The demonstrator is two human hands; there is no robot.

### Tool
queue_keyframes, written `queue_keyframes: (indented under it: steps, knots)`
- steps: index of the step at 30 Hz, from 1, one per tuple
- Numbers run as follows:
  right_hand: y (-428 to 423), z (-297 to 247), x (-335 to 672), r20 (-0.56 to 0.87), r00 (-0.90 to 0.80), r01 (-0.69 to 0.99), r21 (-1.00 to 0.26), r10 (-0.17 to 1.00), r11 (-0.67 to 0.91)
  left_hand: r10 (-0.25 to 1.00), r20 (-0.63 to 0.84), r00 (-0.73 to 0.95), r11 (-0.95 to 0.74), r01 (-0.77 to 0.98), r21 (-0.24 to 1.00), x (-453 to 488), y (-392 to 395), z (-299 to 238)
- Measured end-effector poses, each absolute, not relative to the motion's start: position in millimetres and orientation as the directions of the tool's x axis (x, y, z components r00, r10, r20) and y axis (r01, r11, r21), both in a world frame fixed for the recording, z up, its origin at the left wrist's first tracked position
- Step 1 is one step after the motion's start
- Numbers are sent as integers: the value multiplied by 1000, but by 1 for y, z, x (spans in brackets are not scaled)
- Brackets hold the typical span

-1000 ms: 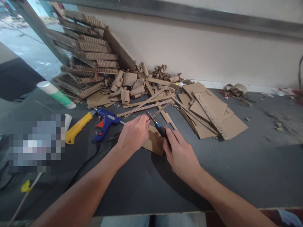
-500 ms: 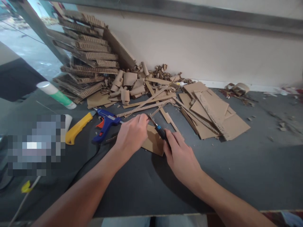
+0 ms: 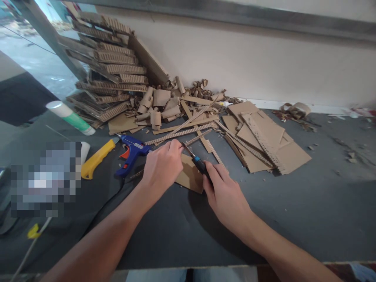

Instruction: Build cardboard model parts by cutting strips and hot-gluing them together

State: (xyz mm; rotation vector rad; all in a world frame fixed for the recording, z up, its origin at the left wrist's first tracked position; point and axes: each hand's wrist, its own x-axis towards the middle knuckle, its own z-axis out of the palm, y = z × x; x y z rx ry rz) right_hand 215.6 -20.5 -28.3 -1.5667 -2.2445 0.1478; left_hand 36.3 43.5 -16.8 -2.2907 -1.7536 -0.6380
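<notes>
My right hand is closed around the dark handle of a craft knife with a blue collar. Its narrow blade points up and left, its tip close to the fingertips of my left hand. That hand is closed on a thin corrugated cardboard strip, which sticks out past the fingers toward the upper right. Below both hands lies a flat cardboard piece, partly covered by my left hand. The exact contact between blade and strip is too small to make out.
Left of my hands lie a blue glue gun, a yellow-handled cutter and a white-green tube. Stacked corrugated pieces and cardboard scraps stand at the back. Flat cardboard sheets lie to the right.
The strip's free end has swung slightly down and to the right. Both hands keep nearly the same place, and the knife blade has shifted only a little.
</notes>
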Motion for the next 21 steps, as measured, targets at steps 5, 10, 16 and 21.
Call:
queue_keyframes:
  steps: [5,10,16,21]
  knots:
    - [-20,-28,216,238,-278,862,-366,931,351,787,532,312,-367,930,-3,38,40,-19]
    - [-17,-29,217,210,-261,859,-394,942,326,738,541,403,-451,891,-48,42,38,-21]
    - [-20,-30,215,170,-295,876,-345,940,337,747,613,259,-351,936,32,35,45,-17]
    - [-23,-33,213,223,-301,901,-250,927,353,680,663,313,-411,911,-8,31,45,-11]
